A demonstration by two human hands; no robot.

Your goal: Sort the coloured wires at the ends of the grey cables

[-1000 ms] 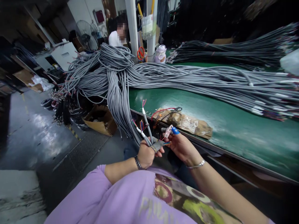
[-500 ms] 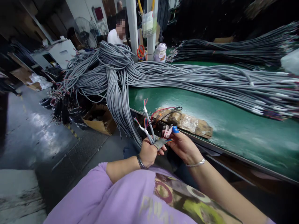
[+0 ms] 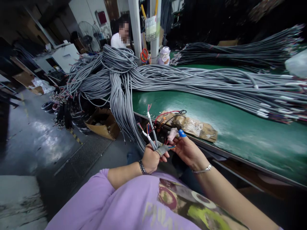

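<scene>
My left hand (image 3: 151,158) is closed around several grey cables (image 3: 153,129) whose outer jackets end in white sleeves and fanned coloured wires. A grey-brown wrapped band (image 3: 162,149) lies at its fingers, with thin coloured wires (image 3: 171,147) sticking out on the right. Close beside it, my right hand (image 3: 187,148), with a blue cover on one fingertip, is pinched on a pale pink clip (image 3: 172,135), blurred in this view. Just beyond the hands, a taped wooden block (image 3: 195,125) with red and black leads rests at the bench edge.
Long grey cables (image 3: 192,78) spread across the green bench (image 3: 242,140) and hang over its left end. Black cable bundles (image 3: 230,52) lie behind. A cardboard box (image 3: 102,124) stands on the floor at left. A person (image 3: 120,36) is at the back beyond a post (image 3: 135,32).
The pale pink clip and right fingers have shifted slightly, and the clip is now blurred. My left hand keeps its hold on the cables, having moved only a little.
</scene>
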